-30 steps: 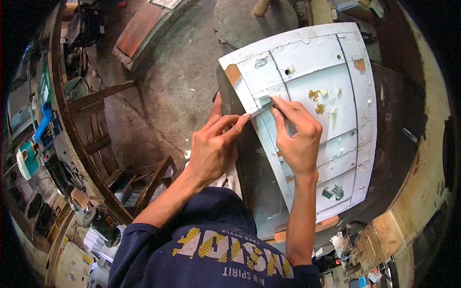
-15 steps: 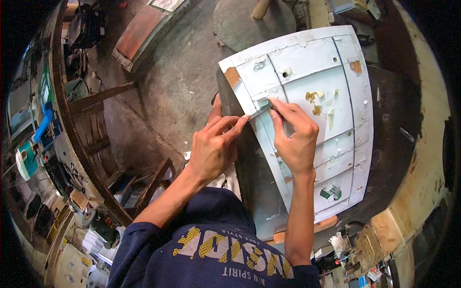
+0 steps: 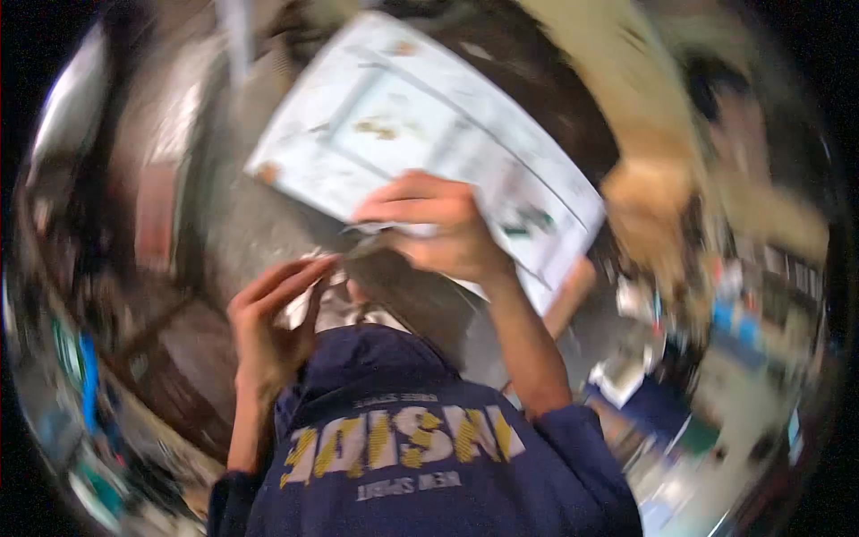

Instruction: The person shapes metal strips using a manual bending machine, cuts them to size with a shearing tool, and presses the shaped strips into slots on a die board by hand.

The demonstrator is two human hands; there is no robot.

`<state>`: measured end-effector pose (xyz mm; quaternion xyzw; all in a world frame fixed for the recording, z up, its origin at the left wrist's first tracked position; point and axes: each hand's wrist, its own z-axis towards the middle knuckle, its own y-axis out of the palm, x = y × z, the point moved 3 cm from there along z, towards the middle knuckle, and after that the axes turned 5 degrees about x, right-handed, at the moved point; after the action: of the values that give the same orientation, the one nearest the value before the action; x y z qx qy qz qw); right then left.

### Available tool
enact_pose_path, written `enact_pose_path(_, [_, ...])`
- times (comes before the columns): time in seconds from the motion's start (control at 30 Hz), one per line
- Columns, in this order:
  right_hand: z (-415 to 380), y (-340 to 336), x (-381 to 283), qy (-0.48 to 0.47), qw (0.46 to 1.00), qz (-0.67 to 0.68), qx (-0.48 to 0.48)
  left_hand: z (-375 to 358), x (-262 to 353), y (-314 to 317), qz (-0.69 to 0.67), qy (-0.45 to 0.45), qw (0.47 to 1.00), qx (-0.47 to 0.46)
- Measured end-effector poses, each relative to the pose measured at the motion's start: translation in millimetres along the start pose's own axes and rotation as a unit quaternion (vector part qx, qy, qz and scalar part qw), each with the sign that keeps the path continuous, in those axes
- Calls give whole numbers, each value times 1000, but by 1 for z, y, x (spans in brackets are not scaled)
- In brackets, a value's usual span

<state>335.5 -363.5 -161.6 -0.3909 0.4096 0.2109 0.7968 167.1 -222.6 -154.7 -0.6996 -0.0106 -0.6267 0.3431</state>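
My right hand (image 3: 438,228) is closed around a thin grey-white strip (image 3: 376,237), gripped between thumb and fingers above the near edge of a white panel (image 3: 304,121). My left hand (image 3: 277,309) is lower and to the left, bent, with its fingertips near the free end of the strip. Blur hides whether those fingertips pinch it. The panel has dark lines across it, brown patches and a green mark. It lies on a dark surface (image 3: 403,277) beyond my hands.
A pale yellowish ledge (image 3: 617,80) runs along the upper right. A reddish-brown board (image 3: 157,215) lies on the left. Blurred clutter fills the lower right, including a blue-and-white item (image 3: 626,376). A blue object (image 3: 89,385) is at the far left.
The view has swung, so the panel appears turned and shifted left. Both hands have come off the panel's edge, closer to my body, with the strip still in my right hand.
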Motion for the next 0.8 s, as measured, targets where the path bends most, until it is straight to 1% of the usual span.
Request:
enact_pose_path(0.03, [-12,-1,-13,28,1000,5,5,-2,13,-4,14,15,999,-29])
enact_pose_path(0.07, [-23,3,-21,8,999,-15,32,-8,21,-5,56,14,998,-35])
enact_pose_path(0.13, [-48,3,-41,28,996,-37,74,-20,28,-2,68,88,992,-66])
enact_pose_path(0.2, [-70,10,-51,43,992,-28,114,-30,33,-4,89,133,984,-83])
enact_pose_path(0.23, [-81,18,-47,35,992,-27,120,-37,35,-3,88,151,980,-93])
enact_pose_path(0.27, [-92,22,-46,26,991,-31,125,-42,34,-3,98,118,984,-88])
enact_pose_path(0.3, [-101,20,-54,46,990,-7,136,-43,34,0,99,93,987,-79])
enact_pose_path(0.33, [-110,22,-58,50,987,-12,150,-47,32,3,27,21,997,-75])
enact_pose_path(0.37, [-117,16,-70,43,986,-28,161,-49,35,8,-24,9,996,-84])
enact_pose_path(0.4, [-123,34,-58,35,980,-7,197,-50,37,11,-70,-9,993,-94])
enact_pose_path(0.43, [-127,37,-61,44,978,16,203,-52,46,12,-73,-4,990,-121])
enact_pose_path(0.47, [-129,29,-76,47,976,-12,213,-52,45,10,-86,7,986,-140])
enact_pose_path(0.53, [-131,25,-85,43,977,-1,210,-51,48,8,-113,28,977,-177])
enact_pose_path(0.6, [-131,28,-91,36,977,-26,208,-55,51,1,4,3,985,-174])
enact_pose_path(0.63, [-129,31,-93,38,977,-45,205,-58,68,-4,45,81,981,-170])
enact_pose_path(0.67, [-124,37,-96,31,977,-46,204,-58,66,-10,46,85,982,-163])
enact_pose_path(0.7, [-117,44,-98,42,978,-21,203,-58,60,-18,62,98,983,-143])
enact_pose_path(0.73, [-110,49,-101,52,978,3,201,-57,73,-25,78,111,983,-121])
enact_pose_path(0.77, [-103,55,-104,39,978,2,204,-58,84,-39,113,59,982,-139])
enact_pose_path(0.8, [-95,62,-107,44,980,12,194,-60,55,-48,2,37,993,-112])
